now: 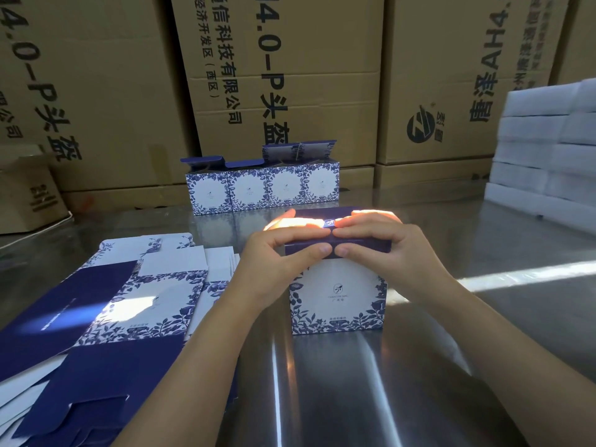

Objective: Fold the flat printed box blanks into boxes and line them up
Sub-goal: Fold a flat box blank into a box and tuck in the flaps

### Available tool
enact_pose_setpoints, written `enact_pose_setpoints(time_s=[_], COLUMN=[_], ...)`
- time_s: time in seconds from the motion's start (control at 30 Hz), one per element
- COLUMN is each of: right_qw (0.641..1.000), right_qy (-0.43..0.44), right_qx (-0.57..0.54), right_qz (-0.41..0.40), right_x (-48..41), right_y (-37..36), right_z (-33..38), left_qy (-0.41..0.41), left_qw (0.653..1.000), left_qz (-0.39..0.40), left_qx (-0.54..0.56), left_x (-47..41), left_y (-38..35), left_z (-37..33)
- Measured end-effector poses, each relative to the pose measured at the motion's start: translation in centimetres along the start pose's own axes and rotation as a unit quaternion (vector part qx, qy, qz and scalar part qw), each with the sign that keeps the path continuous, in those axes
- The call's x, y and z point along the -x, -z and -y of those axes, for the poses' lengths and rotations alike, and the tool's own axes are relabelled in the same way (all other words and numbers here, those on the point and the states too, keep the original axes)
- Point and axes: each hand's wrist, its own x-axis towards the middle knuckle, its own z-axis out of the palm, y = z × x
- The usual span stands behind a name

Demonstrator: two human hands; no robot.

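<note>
Head view showed brown cartons [290, 75] far beyond the held box [338, 301], which stood on the steel table [419, 366]. Flat blanks [113, 301] lay left of it; four folded boxes [263, 188] stood in a row behind it. Left hand [274, 253] and right hand [390, 250] each pinched its top flap [364, 246], thumbs in front.

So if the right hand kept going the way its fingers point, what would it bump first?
Probably the left hand: fingers of the right hand point across the dark lid of the blue-and-white printed cardboard box at the left fingertips, almost touching.
</note>
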Motion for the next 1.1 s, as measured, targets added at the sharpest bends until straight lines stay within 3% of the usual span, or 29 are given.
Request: enact_pose_setpoints(time_s=[0.5, 1.1], right_qw=[0.999, 0.999], right_qy=[-0.015, -0.033], right_qx=[-0.048, -0.027], right_qz=[-0.015, -0.009], right_x=[-0.09, -0.44], right_y=[-0.28, 0.22], right_z=[0.03, 0.08], left_qy=[-0.007, -0.033], left_qw=[1.0, 0.999], left_qz=[-0.003, -0.016], left_qx=[-0.005, -0.007], left_x=[-0.15, -0.32], left_y=[-0.53, -0.72], left_z=[0.43, 0.66])
